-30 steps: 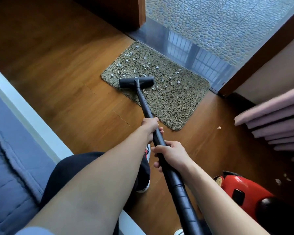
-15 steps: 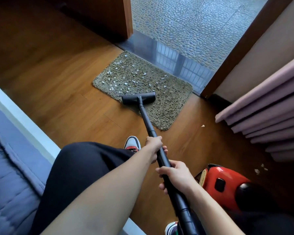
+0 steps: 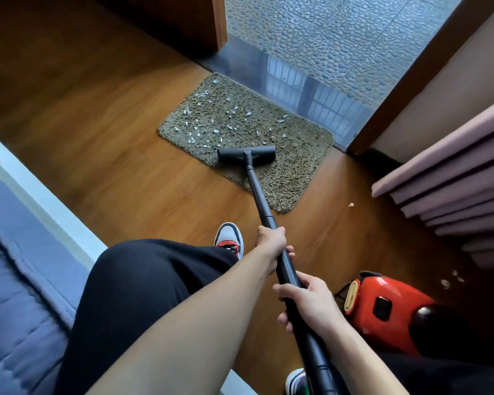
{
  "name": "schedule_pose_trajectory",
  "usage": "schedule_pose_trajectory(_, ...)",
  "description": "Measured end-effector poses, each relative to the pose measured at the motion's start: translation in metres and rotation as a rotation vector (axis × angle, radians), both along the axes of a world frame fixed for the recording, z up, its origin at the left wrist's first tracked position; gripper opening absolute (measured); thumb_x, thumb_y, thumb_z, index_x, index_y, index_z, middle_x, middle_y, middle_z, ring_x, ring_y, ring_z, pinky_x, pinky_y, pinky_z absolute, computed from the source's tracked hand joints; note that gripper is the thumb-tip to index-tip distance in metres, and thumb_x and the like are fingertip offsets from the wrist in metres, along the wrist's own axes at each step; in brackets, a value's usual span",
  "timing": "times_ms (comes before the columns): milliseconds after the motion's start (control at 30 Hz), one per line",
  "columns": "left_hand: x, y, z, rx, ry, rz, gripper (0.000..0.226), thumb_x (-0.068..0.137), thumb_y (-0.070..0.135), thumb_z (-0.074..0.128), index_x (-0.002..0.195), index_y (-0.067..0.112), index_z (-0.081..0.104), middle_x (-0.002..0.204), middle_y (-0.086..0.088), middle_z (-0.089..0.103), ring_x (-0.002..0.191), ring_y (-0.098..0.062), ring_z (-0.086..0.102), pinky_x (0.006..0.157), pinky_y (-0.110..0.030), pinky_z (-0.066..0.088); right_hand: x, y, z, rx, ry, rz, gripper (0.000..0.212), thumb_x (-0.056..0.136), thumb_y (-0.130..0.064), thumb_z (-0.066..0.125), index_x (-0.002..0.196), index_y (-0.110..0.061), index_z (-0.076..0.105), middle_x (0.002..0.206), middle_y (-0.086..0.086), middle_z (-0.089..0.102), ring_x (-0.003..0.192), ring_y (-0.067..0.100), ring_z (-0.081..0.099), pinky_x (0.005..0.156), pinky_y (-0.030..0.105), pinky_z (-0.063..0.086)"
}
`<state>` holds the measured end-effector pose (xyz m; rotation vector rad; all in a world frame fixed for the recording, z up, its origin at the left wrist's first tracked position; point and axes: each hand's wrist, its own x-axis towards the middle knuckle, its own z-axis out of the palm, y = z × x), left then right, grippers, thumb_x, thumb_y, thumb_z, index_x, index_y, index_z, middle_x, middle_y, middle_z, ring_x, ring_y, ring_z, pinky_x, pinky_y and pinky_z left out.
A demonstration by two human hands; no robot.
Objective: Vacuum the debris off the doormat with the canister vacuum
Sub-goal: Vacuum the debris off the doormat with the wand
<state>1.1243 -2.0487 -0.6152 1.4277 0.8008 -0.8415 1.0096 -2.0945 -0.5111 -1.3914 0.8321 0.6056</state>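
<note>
An olive shaggy doormat (image 3: 297, 155) lies on the wood floor by the door threshold. Several pale debris flakes (image 3: 203, 129) are scattered over its far and left parts. The black floor nozzle (image 3: 246, 155) sits on the mat's near-left part, at the end of the black wand (image 3: 261, 199). My left hand (image 3: 271, 243) grips the wand higher up, and my right hand (image 3: 305, 300) grips it just below. The red canister vacuum (image 3: 382, 309) stands on the floor at my right.
A bed with blue bedding (image 3: 15, 280) and a white frame runs along the left. Pink curtains (image 3: 451, 189) hang at the right. A few loose flakes (image 3: 351, 205) lie on the floor near the curtains. My shoe (image 3: 228, 238) is planted short of the mat.
The nozzle has been drawn back toward the mat's near part, away from the debris-covered far side. My leg and foot have stepped forward into view.
</note>
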Motion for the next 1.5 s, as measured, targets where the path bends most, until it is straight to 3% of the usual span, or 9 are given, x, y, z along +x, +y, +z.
schedule_pose_trajectory(367,0.094,-0.021,-0.018,0.001,-0.031,-0.067,0.027,0.101,0.015,0.048,0.126,0.004,0.045,0.073,-0.008,0.048,0.044,-0.015,0.048,0.041,-0.022,0.045,0.083,-0.011,-0.026,0.007,-0.013,-0.112,0.008,0.091,-0.005,0.067,0.097,-0.002,0.061,0.082,0.014,0.061,0.041,0.021,0.061,0.038,0.026,0.048)
schedule_pose_trajectory(533,0.127,-0.029,-0.024,-0.01,-0.051,-0.094,0.011,0.099,0.009,0.045,0.109,0.007,0.049,0.066,-0.007,0.046,0.036,-0.012,0.046,0.039,-0.02,0.044,0.114,-0.014,-0.03,0.03,-0.024,-0.147,0.009,0.092,-0.005,0.066,0.099,-0.002,0.061,0.082,0.011,0.06,0.043,0.022,0.063,0.037,0.024,0.048)
schedule_pose_trajectory(700,0.14,-0.032,-0.029,-0.005,-0.073,-0.113,0.027,0.101,0.009,0.043,0.127,0.002,0.049,0.068,-0.006,0.046,0.042,-0.013,0.047,0.039,-0.019,0.045,0.125,-0.018,-0.032,0.027,-0.022,-0.152,0.013,0.092,-0.006,0.067,0.103,0.0,0.062,0.083,0.011,0.06,0.044,0.022,0.064,0.038,0.024,0.048)
schedule_pose_trajectory(1000,0.072,-0.027,-0.013,-0.007,-0.007,-0.095,0.012,0.102,0.017,0.046,0.11,0.012,0.038,0.071,-0.008,0.047,0.043,-0.014,0.047,0.042,-0.024,0.045,0.064,-0.021,-0.011,0.046,-0.001,-0.098,0.016,0.092,-0.003,0.065,0.107,0.0,0.062,0.082,0.015,0.059,0.044,0.024,0.061,0.037,0.025,0.047)
schedule_pose_trajectory(1267,-0.002,-0.009,0.012,-0.033,0.026,-0.1,0.017,0.102,0.014,0.042,0.117,0.01,0.038,0.076,-0.009,0.045,0.047,-0.015,0.047,0.042,-0.023,0.045,-0.005,-0.005,0.012,0.018,0.023,-0.068,0.013,0.091,0.0,0.065,0.104,0.001,0.062,0.08,0.016,0.058,0.043,0.027,0.06,0.036,0.025,0.046)
schedule_pose_trajectory(1500,-0.028,0.012,0.022,-0.064,0.032,-0.025,0.009,0.101,0.015,0.043,0.109,0.011,0.039,0.081,-0.01,0.046,0.045,-0.016,0.047,0.041,-0.021,0.045,-0.026,0.01,0.02,-0.014,0.02,0.009,0.007,0.09,0.001,0.065,0.094,-0.001,0.059,0.074,0.015,0.054,0.041,0.026,0.058,0.035,0.024,0.044)
